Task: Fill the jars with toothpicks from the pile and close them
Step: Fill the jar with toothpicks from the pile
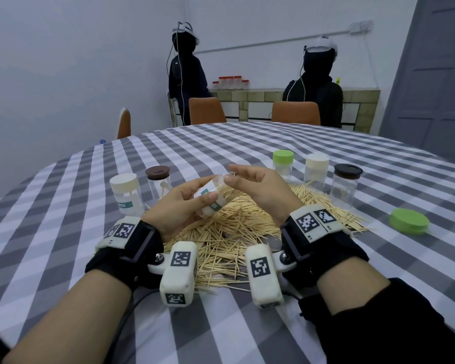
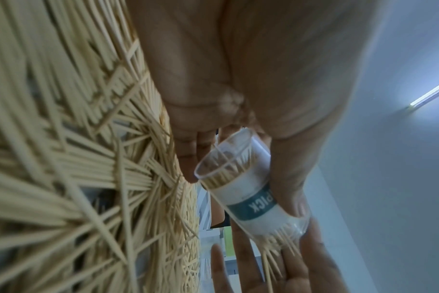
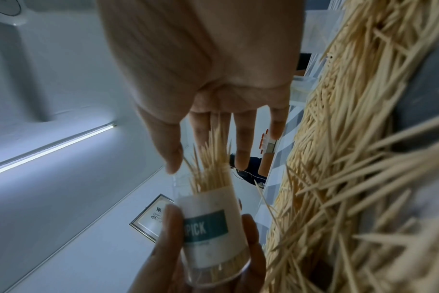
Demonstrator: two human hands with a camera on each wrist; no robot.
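- Left hand (image 1: 180, 206) grip: thumb and fingers wrapped round an open clear jar (image 1: 212, 199), white label reading "PICK", tilted, lifted above the toothpick pile (image 1: 229, 232).
- Jar partly filled; toothpicks (image 3: 212, 170) stick out of its mouth.
- Right hand (image 1: 260, 189) at the jar mouth, fingers (image 3: 243, 142) straight and relaxed, grip released, fingers against the protruding toothpicks.
- Pile lies loose on the checked worktop (image 1: 63, 232), between both wrists.
- Left of the pile: cream-lid jar (image 1: 126, 195), brown-lid jar (image 1: 159, 183).
- Behind, right: green-lid jar (image 1: 283, 164), second cream-lid jar (image 1: 316, 172), second brown-lid jar (image 1: 346, 186).
- Loose green lid (image 1: 409, 221) lies flat right of the pile.
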